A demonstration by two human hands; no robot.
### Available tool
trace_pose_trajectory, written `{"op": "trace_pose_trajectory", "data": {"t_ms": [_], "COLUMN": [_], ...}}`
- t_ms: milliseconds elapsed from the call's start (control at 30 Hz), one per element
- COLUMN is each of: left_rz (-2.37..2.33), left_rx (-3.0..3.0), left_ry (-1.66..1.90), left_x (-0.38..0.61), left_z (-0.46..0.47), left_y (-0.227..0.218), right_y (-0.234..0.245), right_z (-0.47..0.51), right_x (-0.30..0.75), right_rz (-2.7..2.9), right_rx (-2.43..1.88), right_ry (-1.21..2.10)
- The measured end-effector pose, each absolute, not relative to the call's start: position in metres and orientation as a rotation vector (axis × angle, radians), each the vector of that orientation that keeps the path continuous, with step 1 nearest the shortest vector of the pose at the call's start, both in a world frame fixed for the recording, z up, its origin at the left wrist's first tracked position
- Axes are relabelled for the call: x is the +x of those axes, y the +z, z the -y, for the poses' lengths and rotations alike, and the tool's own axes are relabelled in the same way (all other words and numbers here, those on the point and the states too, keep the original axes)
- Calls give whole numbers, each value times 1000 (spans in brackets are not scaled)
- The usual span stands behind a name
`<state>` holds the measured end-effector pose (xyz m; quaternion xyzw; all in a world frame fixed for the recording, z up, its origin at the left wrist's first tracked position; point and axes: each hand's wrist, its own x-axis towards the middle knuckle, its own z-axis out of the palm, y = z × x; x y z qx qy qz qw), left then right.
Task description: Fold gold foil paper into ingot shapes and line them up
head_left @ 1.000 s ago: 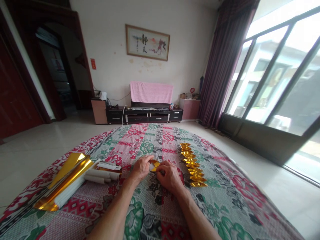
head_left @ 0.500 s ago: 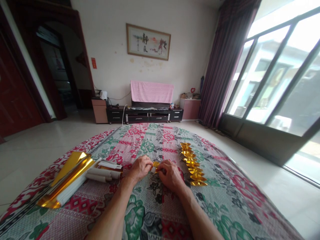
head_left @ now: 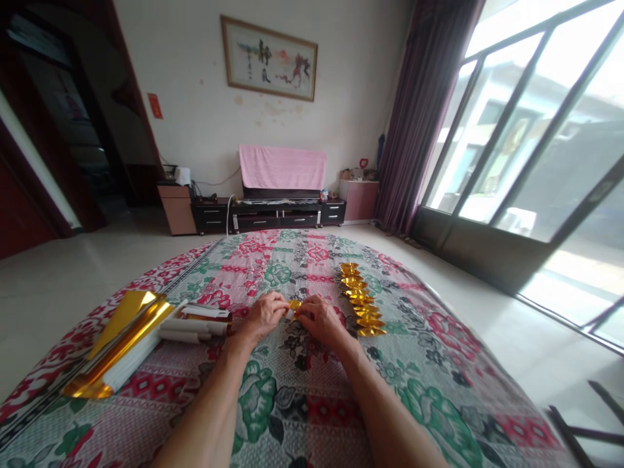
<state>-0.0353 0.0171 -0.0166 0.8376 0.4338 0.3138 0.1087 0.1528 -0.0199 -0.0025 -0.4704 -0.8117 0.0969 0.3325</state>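
A small piece of gold foil paper (head_left: 294, 305), its white underside partly showing, is held between my two hands above the middle of the cloth. My left hand (head_left: 266, 316) pinches its left end, and my right hand (head_left: 320, 320) grips the right end with curled fingers. Just right of my right hand, several folded gold paper ingots (head_left: 361, 300) stand in a close row running away from me. To the left lie gold foil sheets (head_left: 127, 338), loosely curled, beside several white rolled papers (head_left: 197, 323).
A flowered cloth (head_left: 273, 260) covers the round table. Beyond it stands a low black cabinet (head_left: 277, 218) with a pink towel (head_left: 283, 168) draped over a screen. Large windows (head_left: 517, 130) and a purple curtain (head_left: 404, 117) are on the right. Dark bars (head_left: 580, 429) show at lower right.
The view has shifted a little, so the scene sits further left and higher. Both hands still hold the gold paper, with the fingers slightly moved on it.
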Motion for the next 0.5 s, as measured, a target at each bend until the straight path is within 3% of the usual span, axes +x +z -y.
{"op": "trace_pose_trajectory", "data": {"t_ms": [500], "left_rz": [-1244], "left_rx": [2499], "left_ry": [968], "left_x": [-34], "left_z": [-23], "left_y": [-21], "right_y": [-6], "right_z": [16], "right_x": [153], "right_rz": [2121], "right_rx": [-1247], "right_ry": [254]}}
